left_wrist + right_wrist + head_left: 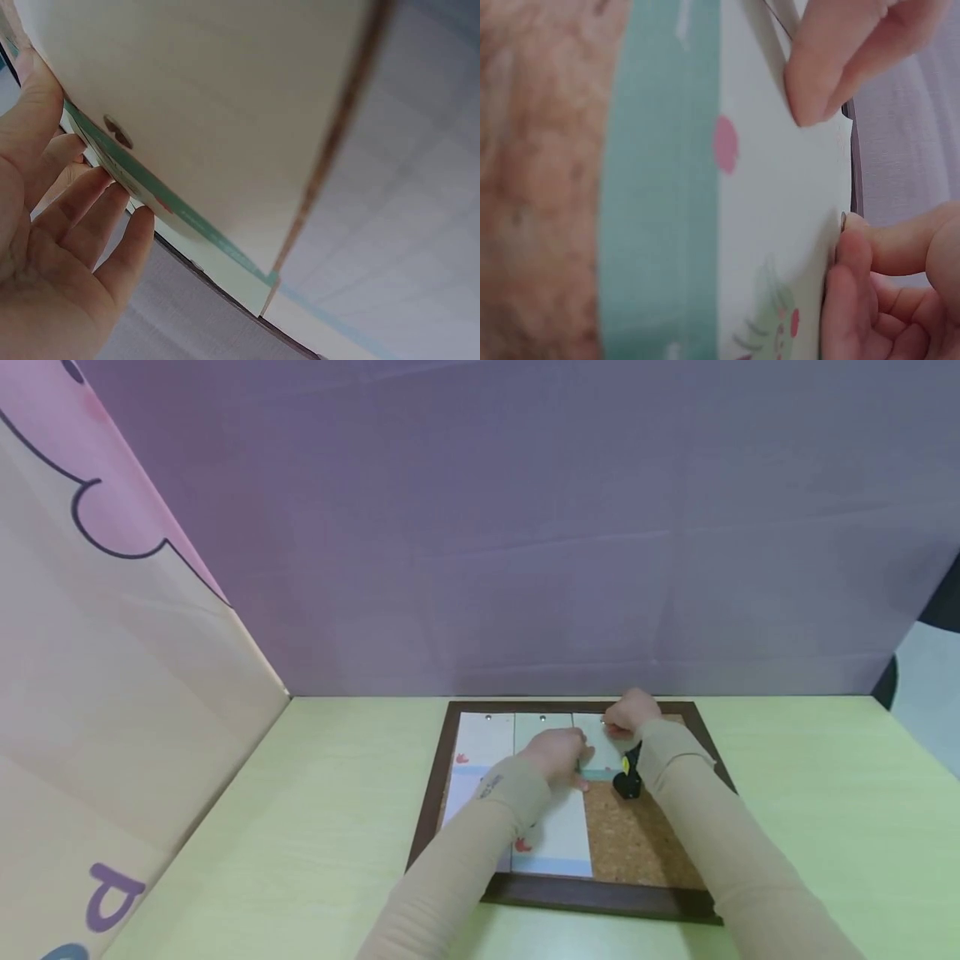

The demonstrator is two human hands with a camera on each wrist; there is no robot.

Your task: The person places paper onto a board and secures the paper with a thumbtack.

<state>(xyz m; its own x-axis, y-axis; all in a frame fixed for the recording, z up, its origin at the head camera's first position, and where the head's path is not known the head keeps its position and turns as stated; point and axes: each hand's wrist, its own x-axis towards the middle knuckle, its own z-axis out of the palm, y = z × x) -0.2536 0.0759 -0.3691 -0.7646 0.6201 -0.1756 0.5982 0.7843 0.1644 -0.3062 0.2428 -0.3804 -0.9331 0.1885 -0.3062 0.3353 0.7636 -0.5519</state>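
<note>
A white sheet with a green band point(603, 752) lies at the upper right of the cork board point(630, 843). My right hand point(633, 714) is at its top edge. In the right wrist view, the thumb and curled index finger of that hand pinch a small metal thumbtack point(844, 220) at the sheet's edge. My left hand point(557, 755) is over the sheet's left part, its fingers loosely extended and fingertips at the paper. Nothing is held in the left hand point(67, 247). Part of the sheet is hidden under both hands.
The board's dark frame point(600, 897) rests on a pale green table point(330, 827). Other printed sheets point(555, 827) cover its left and middle, with tacks point(543, 718) along the top. A grey-purple cloth wall point(525, 568) stands behind. A black device point(628, 783) is at the right wrist.
</note>
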